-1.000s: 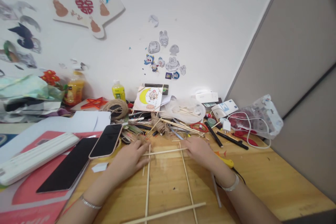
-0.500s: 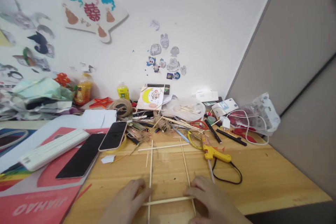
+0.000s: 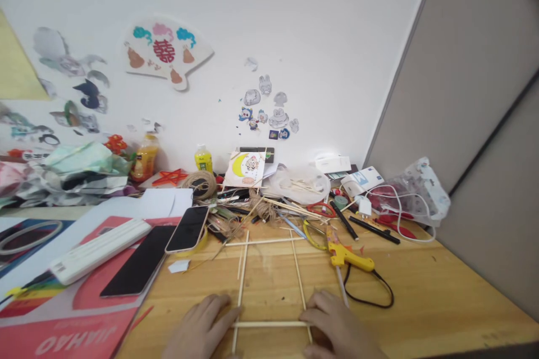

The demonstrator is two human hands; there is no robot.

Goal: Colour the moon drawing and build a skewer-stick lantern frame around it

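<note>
Thin wooden sticks lie in a rectangular frame on the table in front of me. At its near left corner, my left hand (image 3: pixel 206 322) has thumb and fingertips closed on the left long stick (image 3: pixel 242 280), by the end of the near crosspiece (image 3: pixel 272 324). Opposite it, my right hand (image 3: pixel 332 322) grips around the corner where the crosspiece meets the right long stick (image 3: pixel 298 269). Its fingertips partly cover that joint. The far crosspiece (image 3: pixel 265 242) rests across both long sticks. A short thin stick (image 3: pixel 240 263) lies beside the left one.
Right of the frame sits a yellow glue gun (image 3: pixel 351 258) with a black cord. To the left are a phone (image 3: pixel 188 228), a black slab (image 3: pixel 137 263) and a white power strip (image 3: pixel 101 249). Twine (image 3: pixel 200 184), pens, scissors (image 3: pixel 314 235) and bagged sticks (image 3: pixel 301 185) clutter the back.
The near crosspiece has gone from slightly slanted to nearly level between my hands. Both hands stay at the near corners. My view has tilted up and shifted left.
</note>
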